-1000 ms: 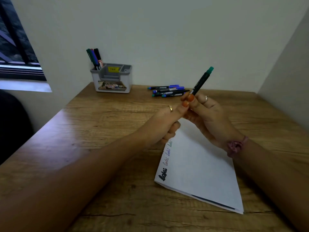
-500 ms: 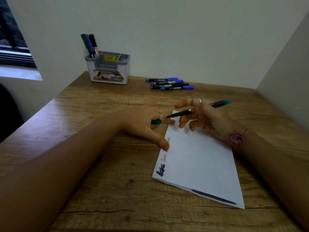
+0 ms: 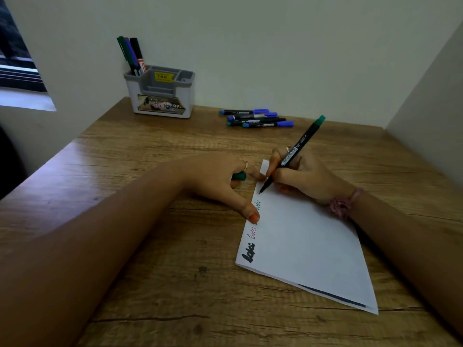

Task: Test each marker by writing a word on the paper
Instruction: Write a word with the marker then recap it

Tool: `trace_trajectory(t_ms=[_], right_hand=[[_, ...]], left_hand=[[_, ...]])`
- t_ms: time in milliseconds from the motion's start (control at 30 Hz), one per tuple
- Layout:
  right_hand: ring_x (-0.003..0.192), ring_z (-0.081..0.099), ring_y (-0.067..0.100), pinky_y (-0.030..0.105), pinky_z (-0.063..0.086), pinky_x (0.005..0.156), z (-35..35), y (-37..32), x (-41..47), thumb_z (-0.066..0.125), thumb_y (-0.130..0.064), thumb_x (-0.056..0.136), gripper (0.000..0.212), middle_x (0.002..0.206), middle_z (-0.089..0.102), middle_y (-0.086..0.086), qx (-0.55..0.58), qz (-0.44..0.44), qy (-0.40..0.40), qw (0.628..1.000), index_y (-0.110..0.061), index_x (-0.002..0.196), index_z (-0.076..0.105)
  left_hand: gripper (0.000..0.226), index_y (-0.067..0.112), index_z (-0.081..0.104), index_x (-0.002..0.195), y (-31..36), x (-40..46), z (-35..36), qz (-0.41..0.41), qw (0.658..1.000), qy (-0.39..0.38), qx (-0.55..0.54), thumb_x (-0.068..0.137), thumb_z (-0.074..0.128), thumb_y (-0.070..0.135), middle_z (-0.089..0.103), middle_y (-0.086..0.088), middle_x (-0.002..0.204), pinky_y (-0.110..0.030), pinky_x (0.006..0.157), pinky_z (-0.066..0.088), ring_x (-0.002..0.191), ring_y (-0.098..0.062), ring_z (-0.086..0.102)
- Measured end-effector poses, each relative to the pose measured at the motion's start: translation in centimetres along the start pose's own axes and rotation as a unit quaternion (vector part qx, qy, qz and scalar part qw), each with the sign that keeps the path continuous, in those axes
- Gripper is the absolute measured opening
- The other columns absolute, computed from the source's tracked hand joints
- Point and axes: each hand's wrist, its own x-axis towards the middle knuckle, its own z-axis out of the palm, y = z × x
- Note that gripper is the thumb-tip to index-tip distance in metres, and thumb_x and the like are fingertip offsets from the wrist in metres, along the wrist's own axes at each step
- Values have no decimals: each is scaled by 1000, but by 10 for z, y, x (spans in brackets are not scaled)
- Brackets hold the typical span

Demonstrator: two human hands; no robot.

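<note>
Green-ended marker [image 3: 292, 154] has swung upright since half a second ago, and now its tip touches the paper [image 3: 305, 244] near the far left edge. My right hand [image 3: 304, 176] pinches the barrel. My left hand [image 3: 220, 176] curls around the green cap [image 3: 239, 176], thumb pressing the paper's edge. Grey holder [image 3: 160, 96] keeps three markers [image 3: 131, 55]; four more [image 3: 256, 118] lie beside it.

My right hand [image 3: 304, 175] grips the green marker [image 3: 292, 154], its tip touching the paper [image 3: 305, 246] near the far left edge. My left hand [image 3: 220, 176] holds the green cap [image 3: 239, 176], thumb pressing the paper's edge on the bench [image 3: 150, 221].
</note>
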Motion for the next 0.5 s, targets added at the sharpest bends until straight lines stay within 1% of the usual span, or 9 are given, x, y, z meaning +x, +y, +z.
trace_trajectory(t_ms=[67,133,167,233,333,400,433,467,500], right_hand=[[50,50,2,15,42,47,1,2,0,56,-5,76,5,55,56,-9,-19,1,-1,1000,-10,74,56],[49,51,1,13,41,49,1,2,0,55,-6,74,7,55,57,-10,-25,-9,-7,1000,-12,72,56],[49,51,0,12,41,49,2,2,0,54,-5,74,9,55,58,-11,-25,-13,-11,1000,-13,72,56],[49,51,0,11,41,49,2,3,0,53,-4,75,10,54,58,-12,-23,-16,-19,999,-13,72,56],[49,49,2,14,41,48,1,5,0,58,-10,72,7,56,57,-8,-27,-19,-25,999,-16,71,58],[49,48,2,14,40,48,1,6,0,59,-13,72,4,56,57,-8,-26,-21,-29,999,-17,72,58],[49,48,2,14,40,48,1,6,0,58,-11,73,4,55,57,-9,-27,-21,-27,999,-15,72,57],[48,48,1,13,40,48,1,6,1,57,-10,74,4,55,57,-10,-28,-20,-24,999,-14,73,57],[48,49,1,13,40,48,1,6,1,57,-12,74,1,55,57,-10,-33,-21,-20,999,-13,74,57]], left_hand=[[50,35,53,94,-3,0,1,7,1000,0,0,59,66,68,45,9,76,-21,57,32,69,-8,43],[62,38,54,104,-5,1,0,9,1000,-10,-1,55,67,74,54,5,88,-25,64,42,77,-11,49],[74,40,51,115,-6,1,0,9,1000,-19,2,52,67,75,56,2,100,-29,74,48,87,-13,53],[94,39,41,132,-6,0,-1,5,1000,-27,12,49,67,77,55,-1,119,-37,91,48,105,-19,53],[108,26,48,128,-7,1,-1,-1,999,-18,28,39,57,85,58,-5,116,-39,89,50,103,-20,55],[102,22,50,125,-6,1,-1,-7,999,-23,26,44,64,82,57,-1,102,-28,74,49,89,-14,53],[89,22,53,118,-4,1,-1,-11,999,-26,21,48,65,77,55,1,93,-24,66,43,79,-10,50],[68,27,55,104,-3,1,-1,-17,1000,-23,11,53,66,71,51,3,84,-22,60,37,71,-9,45],[46,33,50,87,-2,1,-1,-23,1000,-18,3,58,68,65,47,4,78,-21,57,33,67,-8,41]])
